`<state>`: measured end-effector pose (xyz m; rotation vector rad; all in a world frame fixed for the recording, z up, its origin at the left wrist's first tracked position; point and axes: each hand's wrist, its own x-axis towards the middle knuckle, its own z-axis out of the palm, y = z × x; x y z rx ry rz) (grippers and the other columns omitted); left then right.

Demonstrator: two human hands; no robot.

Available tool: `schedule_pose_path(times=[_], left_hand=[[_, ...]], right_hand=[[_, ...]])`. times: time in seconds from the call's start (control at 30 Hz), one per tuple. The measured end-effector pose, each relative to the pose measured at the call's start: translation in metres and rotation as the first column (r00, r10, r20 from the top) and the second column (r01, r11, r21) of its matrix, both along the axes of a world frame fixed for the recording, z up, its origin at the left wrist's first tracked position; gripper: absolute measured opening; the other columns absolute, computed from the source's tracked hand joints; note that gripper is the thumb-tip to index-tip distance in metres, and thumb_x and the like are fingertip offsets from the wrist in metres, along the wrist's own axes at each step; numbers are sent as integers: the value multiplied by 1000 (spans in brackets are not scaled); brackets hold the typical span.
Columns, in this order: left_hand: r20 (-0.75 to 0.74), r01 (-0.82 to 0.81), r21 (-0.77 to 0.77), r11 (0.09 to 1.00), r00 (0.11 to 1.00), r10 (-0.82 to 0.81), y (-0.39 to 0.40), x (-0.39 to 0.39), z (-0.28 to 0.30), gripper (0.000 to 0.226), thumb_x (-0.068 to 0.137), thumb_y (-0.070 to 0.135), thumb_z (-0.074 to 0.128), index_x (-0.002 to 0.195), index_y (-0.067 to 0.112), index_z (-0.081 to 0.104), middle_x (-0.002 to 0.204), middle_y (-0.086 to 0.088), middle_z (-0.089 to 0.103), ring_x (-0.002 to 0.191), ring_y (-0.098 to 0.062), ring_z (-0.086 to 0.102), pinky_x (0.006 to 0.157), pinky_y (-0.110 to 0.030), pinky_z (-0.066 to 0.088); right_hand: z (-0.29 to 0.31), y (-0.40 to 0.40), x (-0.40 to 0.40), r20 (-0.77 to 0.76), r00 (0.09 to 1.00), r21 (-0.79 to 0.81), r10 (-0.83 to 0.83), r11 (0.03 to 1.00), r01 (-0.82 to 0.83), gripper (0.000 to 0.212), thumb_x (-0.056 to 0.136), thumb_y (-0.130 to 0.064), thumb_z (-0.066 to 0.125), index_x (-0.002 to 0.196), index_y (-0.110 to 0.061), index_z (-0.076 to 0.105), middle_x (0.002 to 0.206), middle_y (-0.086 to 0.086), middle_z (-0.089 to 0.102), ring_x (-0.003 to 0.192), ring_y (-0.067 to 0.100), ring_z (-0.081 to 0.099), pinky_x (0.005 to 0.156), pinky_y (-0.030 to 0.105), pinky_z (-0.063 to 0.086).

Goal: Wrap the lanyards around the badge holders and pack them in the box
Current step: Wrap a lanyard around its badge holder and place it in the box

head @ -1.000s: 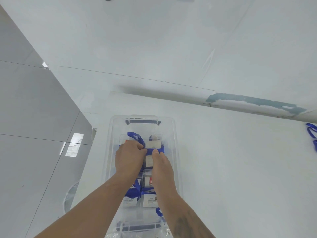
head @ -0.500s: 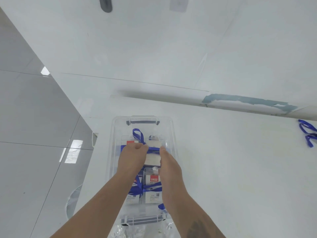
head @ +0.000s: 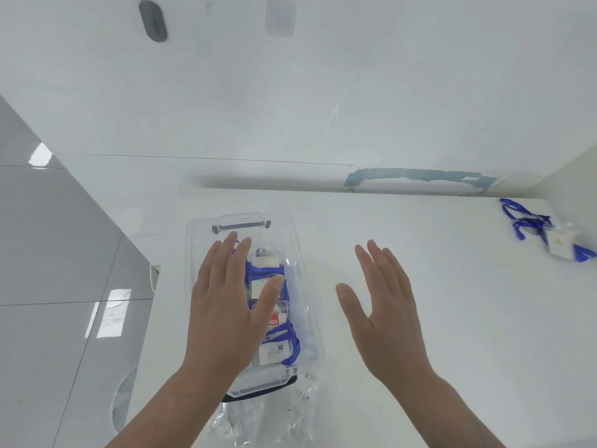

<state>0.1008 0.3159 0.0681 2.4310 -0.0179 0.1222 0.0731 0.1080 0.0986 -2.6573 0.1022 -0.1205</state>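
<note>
A clear plastic box (head: 303, 250) with grey handles stands on the white table, left of centre. Inside lie several badge holders wrapped in blue lanyards; one wrapped badge holder (head: 265, 275) lies toward the far end, another (head: 277, 342) at the near end. My left hand (head: 226, 305) hovers flat over the box with straight fingers and holds nothing. My right hand (head: 384, 305) is raised to the right of the box, fingers straight, empty. A loose badge holder with an unwound blue lanyard (head: 542, 231) lies at the far right of the table.
Crumpled clear plastic wrap (head: 258, 418) lies at the near end of the box. The table's left edge (head: 151, 286) drops to a grey tiled floor. A wall with a patch of peeled blue paint (head: 416, 177) runs behind the table.
Both hands let go of the wrapped badge holder in the box and lifted. The right hand moved off to the right of the box. The view shifted, showing the loose lanyard at right.
</note>
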Motion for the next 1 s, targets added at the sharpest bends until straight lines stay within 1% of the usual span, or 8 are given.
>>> schedule_pose_path(times=[0.07, 0.13, 0.2, 0.3, 0.43, 0.63, 0.8, 1.0], left_hand=[[24, 27, 46, 999, 999, -28, -9, -1, 3, 76, 88, 70, 27, 151, 28, 26, 163, 9, 15, 150, -10, 5, 118, -33, 15], [60, 58, 77, 995, 996, -63, -30, -2, 8, 78, 88, 71, 27, 152, 28, 26, 163, 8, 13, 151, -12, 4, 118, -37, 15], [87, 86, 115, 990, 992, -96, -50, -3, 10, 77, 88, 71, 28, 153, 28, 24, 164, 8, 13, 152, -14, 4, 118, -39, 16], [90, 103, 151, 983, 989, -117, -87, -6, 10, 75, 90, 68, 29, 153, 29, 21, 165, 7, 10, 152, -13, 1, 120, -40, 13], [71, 90, 189, 978, 992, -105, -158, -13, 15, 73, 92, 68, 28, 153, 30, 19, 165, 9, 6, 152, -10, -3, 119, -36, 9], [100, 28, 207, 978, 994, -50, -234, -20, 32, 72, 92, 66, 30, 153, 27, 23, 164, 7, 11, 152, -12, 1, 117, -32, 8], [98, -18, 250, 968, 995, -7, -261, -28, 41, 72, 92, 67, 28, 152, 29, 23, 164, 9, 10, 152, -11, 2, 115, -31, 5], [94, -7, 250, 968, 995, -17, -259, -33, 49, 72, 92, 68, 28, 153, 29, 23, 164, 9, 10, 152, -10, 1, 116, -31, 4]], right_hand=[[-2, -19, -2, 35, 999, -97, 7, 995, -4, 67, 94, -67, 19, 153, -34, 22, 163, -14, 13, 150, 6, -1, 121, 39, 16], [-5, -44, -5, 55, 998, -159, 23, 987, -14, 65, 96, -64, 22, 153, -32, 24, 163, -10, 13, 151, 11, 0, 121, 44, 18], [-9, -65, -4, 56, 997, -189, 46, 981, -35, 64, 97, -63, 25, 153, -32, 23, 164, -9, 12, 152, 13, 0, 120, 46, 19], [-16, -104, -3, 70, 995, -204, 75, 977, -59, 64, 97, -63, 26, 154, -32, 22, 164, -8, 11, 152, 14, 0, 121, 45, 18], [-16, -171, -7, 63, 993, -172, 105, 981, -93, 64, 97, -62, 28, 154, -31, 22, 164, -7, 11, 152, 14, 1, 121, 43, 17], [-9, -241, -13, 73, 985, -118, 156, 982, -147, 63, 98, -60, 30, 153, -31, 25, 163, -7, 14, 151, 13, 2, 121, 42, 17], [-1, -261, -18, 73, 978, -96, 194, 978, -186, 62, 98, -61, 28, 153, -32, 23, 164, -8, 11, 151, 13, 0, 121, 43, 18], [11, -262, -20, 108, 980, -81, 168, 984, -160, 62, 98, -61, 29, 153, -34, 24, 164, -9, 11, 151, 13, 0, 120, 44, 20]])
